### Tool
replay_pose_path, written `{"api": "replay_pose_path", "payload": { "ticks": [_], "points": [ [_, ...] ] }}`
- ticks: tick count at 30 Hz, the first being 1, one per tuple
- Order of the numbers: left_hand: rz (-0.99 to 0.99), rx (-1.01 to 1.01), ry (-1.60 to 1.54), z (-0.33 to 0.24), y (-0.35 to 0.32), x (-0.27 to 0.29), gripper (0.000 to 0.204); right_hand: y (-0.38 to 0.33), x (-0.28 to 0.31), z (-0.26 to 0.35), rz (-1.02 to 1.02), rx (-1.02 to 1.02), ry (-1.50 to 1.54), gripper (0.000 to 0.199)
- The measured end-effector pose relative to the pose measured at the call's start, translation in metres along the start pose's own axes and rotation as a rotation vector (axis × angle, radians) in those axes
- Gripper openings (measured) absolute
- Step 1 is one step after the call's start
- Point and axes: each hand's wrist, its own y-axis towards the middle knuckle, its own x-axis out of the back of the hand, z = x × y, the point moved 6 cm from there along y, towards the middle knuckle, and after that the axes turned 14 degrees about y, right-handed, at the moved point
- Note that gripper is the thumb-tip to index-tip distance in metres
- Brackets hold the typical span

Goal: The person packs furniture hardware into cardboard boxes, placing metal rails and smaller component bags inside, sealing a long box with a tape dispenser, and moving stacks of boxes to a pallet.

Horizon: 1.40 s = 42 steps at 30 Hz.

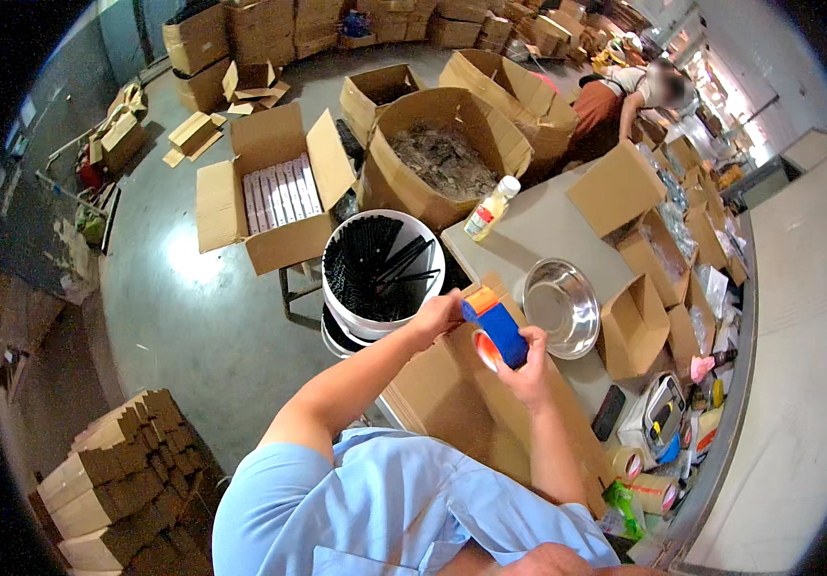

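My right hand [527, 365] is wrapped round a blue and orange tape dispenser [500, 331], with a pale ring and reddish core showing at its lower side. Beside the dispenser's orange end, my left hand [440, 319] is closed, its fingertips pressed together; whatever they pinch is too small to make out. Below both hands lies flat brown cardboard [471, 398], reaching over the table's near edge. A shiny metal bowl [561, 309] rests on the table just right of the dispenser.
A white bucket [332, 288] of black rods stands left of the table. Behind it are an open carton [221, 204] of white packs and a large carton [384, 182]. A bottle [492, 209] stands upright on the table. Tape rolls [653, 493] lie right. Another person [615, 101] bends over boxes.
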Motion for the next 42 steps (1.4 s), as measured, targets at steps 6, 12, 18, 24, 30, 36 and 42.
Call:
{"api": "replay_pose_path", "payload": {
  "ticks": [6,12,18,24,30,36,42],
  "points": [
    [0.194,0.090,-0.635,-0.014,-0.013,0.000,0.029,0.006,-0.009,-0.032,0.131,-0.008,0.208,0.056],
    [0.116,0.043,-0.431,-0.004,-0.003,-0.002,0.025,-0.003,-0.004,-0.010,0.117,-0.135,0.181,0.060],
    [0.091,0.050,-0.245,0.005,0.002,-0.009,0.036,-0.036,0.043,0.000,0.168,-0.210,0.055,0.057],
    [0.132,0.083,-0.383,0.004,0.014,-0.006,0.046,-0.016,0.033,0.027,0.251,-0.094,-0.285,0.061],
    [-0.267,-0.112,0.536,0.031,0.021,-0.005,0.044,0.006,0.020,0.030,0.293,-0.300,-0.332,0.055],
    [-0.324,-0.176,0.428,0.000,0.003,0.008,0.028,0.025,0.020,0.029,0.320,-0.350,-0.346,0.047],
    [-0.257,-0.215,0.430,-0.005,-0.002,-0.015,0.039,-0.004,0.041,0.032,0.323,-0.419,-0.334,0.049]
  ]
}}
